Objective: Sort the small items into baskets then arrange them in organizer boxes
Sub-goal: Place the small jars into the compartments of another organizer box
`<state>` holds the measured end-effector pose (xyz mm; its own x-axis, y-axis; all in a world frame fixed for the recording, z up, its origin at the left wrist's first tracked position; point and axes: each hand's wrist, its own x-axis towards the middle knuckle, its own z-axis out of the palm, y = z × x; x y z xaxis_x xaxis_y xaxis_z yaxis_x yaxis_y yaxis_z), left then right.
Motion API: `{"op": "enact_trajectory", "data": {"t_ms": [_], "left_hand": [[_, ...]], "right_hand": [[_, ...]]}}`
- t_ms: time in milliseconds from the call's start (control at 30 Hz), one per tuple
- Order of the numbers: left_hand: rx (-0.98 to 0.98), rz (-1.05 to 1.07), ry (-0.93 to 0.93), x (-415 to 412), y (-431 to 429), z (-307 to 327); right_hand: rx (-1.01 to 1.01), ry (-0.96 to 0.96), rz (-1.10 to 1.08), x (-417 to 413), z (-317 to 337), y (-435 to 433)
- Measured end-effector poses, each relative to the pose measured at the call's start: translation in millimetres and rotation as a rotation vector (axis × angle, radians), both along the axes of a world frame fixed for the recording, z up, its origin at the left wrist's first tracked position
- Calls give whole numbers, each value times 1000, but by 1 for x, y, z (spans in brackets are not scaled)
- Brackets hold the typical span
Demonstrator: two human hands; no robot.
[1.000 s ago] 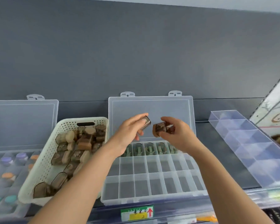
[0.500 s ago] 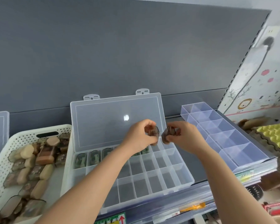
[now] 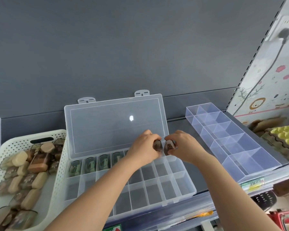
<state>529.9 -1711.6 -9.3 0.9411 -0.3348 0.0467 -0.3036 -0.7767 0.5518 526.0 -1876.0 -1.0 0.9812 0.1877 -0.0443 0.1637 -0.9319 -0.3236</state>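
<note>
— What has each hand got?

— The left hand (image 3: 144, 147) pinches a small brown see-through case (image 3: 157, 146) in curled fingertips. The right hand (image 3: 182, 145) pinches a second brown case (image 3: 169, 145) the same way. The two stand upright side by side, so close I can't tell whether they touch.

— Whereabouts?

— Over the back right corner of the clear organizer box (image 3: 187, 185), just in front of its raised lid (image 3: 115, 124).

— Anything in the box?

— Stored cases (image 3: 90, 164) stand one to a compartment along the left of the back row. I count four, and there may be a fifth half hidden behind the left wrist.

— And around it?

— A white perforated basket (image 3: 60, 165) sits against the box's left side, and both reach the front edge of the shelf (image 3: 178, 125). The basket holds a heap of brown and beige cases (image 3: 23, 177). A clear divided tray (image 3: 232, 142) lies along the shelf's right end, apart from the box.
</note>
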Motion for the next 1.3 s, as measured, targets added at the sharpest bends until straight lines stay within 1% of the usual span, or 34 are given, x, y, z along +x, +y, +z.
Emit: {"op": "enact_trajectory", "data": {"t_ms": [133,333,500,600,733,833,967,1067,1167,1300], "left_hand": [[68,4,10,1,2,-6],[227,-34,-44,4,1,-2],[242,-33,-99,0,-1,-3],[213,-30,-110,-3,4,-2],[169,32,-158,-7,30,7],[213,104,-232,-13,64,17],[279,242,-248,-30,121,31],[377,333,-222,-48,166,41],[426,444,-151,-69,209,45],[512,540,43,-100,263,40]], "right_hand": [[-13,22,27,4,-4,-4],[-5,19,26,9,-7,-6],[-11,19,24,12,-7,-5],[36,0,9,13,-4,3],[110,-115,64,11,3,33],[162,-172,152,6,9,65],[211,-193,290,-2,14,115],[238,-191,404,-9,18,156],[231,-185,522,-18,19,198],[171,-161,673,-31,18,253]]}}
